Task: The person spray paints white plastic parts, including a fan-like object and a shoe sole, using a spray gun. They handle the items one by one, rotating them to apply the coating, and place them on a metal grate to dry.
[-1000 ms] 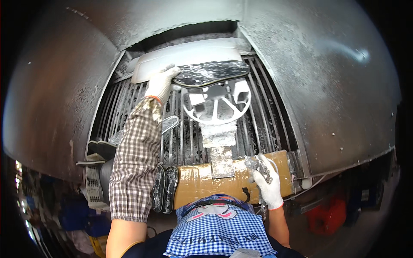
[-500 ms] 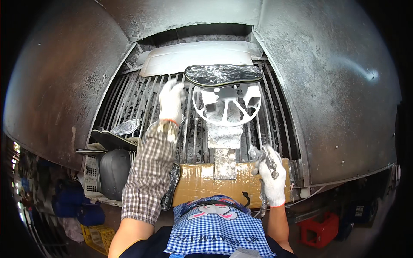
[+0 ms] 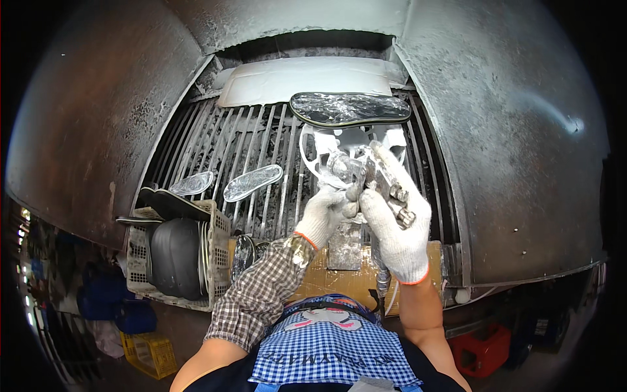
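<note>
My right hand, in a white knit glove, is wrapped round a grey, paint-crusted spray gun. My left hand, gloved the same way, has its fingers closed against the near left side of the gun. Both hands are over the front of a white-coated spoked turntable, hiding much of it. Across the turntable's far side lies a black shoe sole with a pale edge line and white smears. Two silvery sole-shaped pieces rest on the slatted grate, left of my hands.
A cream plastic crate holding several black soles stands at the left front. More dark soles lie beside it. White-dusted sheet covers the grate's back. Metal booth walls rise on both sides. Brown cardboard lines the front edge.
My left hand has come from over the grate, right and nearer, to the spray gun. My right hand has raised the gun leftward to the turntable. The sole on top stays put.
</note>
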Motion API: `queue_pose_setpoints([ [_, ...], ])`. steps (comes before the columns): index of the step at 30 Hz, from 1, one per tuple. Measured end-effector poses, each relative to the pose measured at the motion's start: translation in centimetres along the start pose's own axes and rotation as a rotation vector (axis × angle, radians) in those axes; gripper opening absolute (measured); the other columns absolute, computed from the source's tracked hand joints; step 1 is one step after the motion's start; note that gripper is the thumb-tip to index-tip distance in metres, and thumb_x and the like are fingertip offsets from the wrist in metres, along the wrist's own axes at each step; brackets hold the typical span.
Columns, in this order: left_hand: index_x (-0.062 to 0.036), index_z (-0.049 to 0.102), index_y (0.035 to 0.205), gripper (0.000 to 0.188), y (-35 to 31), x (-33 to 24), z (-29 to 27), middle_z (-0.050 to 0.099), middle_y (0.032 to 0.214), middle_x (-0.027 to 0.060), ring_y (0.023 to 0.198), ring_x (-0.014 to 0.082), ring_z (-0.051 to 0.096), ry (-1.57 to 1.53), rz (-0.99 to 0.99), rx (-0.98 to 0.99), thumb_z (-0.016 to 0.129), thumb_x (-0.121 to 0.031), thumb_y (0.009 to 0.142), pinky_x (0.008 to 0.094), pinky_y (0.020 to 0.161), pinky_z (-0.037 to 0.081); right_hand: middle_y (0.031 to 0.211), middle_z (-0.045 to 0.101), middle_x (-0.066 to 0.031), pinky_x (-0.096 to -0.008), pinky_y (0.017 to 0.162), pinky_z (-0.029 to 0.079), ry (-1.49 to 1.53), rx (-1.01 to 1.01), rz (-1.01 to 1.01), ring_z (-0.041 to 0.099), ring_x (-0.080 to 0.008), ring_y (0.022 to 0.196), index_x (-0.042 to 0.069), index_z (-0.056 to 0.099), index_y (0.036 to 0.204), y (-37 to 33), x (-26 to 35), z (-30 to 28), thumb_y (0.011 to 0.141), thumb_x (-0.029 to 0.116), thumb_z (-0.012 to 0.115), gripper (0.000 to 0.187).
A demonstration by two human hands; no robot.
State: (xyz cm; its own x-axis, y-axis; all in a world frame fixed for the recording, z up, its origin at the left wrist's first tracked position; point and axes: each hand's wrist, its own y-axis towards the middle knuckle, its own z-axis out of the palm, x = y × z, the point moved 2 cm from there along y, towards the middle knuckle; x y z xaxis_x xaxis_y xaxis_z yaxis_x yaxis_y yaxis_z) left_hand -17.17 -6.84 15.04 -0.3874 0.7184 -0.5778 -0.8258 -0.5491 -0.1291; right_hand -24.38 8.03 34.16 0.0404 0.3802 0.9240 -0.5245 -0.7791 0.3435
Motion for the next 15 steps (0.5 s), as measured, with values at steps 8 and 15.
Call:
queue_pose_setpoints([
  [8, 0.0059, 0.055, 0.137, 0.037, 1.1, 0.2, -0.1, 0.067, 0.133, 0.0196, 0.118, 0.0335, 0.069, -0.023, -0.012, -0.147, 0.053, -0.002, 0.101, 0.0481, 0.104, 0.060, 0.123, 0.074, -0.0103, -0.0259, 0.090, 0.056, -0.201, -0.077, -0.068, 0.068, -0.0092, 0.099, -0.008, 0.050, 0.157, 1.2, -2.6, -1.7, 0.106, 0.004, 0.064, 0.055],
  [15, 0.0061, 0.055, 0.139, 0.042, 1.6, 0.7, -0.7, 0.067, 0.132, 0.0219, 0.115, 0.0367, 0.070, -0.050, -0.021, -0.139, 0.057, -0.002, 0.098, 0.0509, 0.102, 0.061, 0.107, 0.072, -0.0057, -0.0237, 0.080, 0.055, -0.258, -0.171, -0.169, 0.064, -0.0068, 0.087, -0.008, 0.051, 0.157, 1.3, -3.9, -3.5, 0.108, 0.006, 0.063, 0.053],
])
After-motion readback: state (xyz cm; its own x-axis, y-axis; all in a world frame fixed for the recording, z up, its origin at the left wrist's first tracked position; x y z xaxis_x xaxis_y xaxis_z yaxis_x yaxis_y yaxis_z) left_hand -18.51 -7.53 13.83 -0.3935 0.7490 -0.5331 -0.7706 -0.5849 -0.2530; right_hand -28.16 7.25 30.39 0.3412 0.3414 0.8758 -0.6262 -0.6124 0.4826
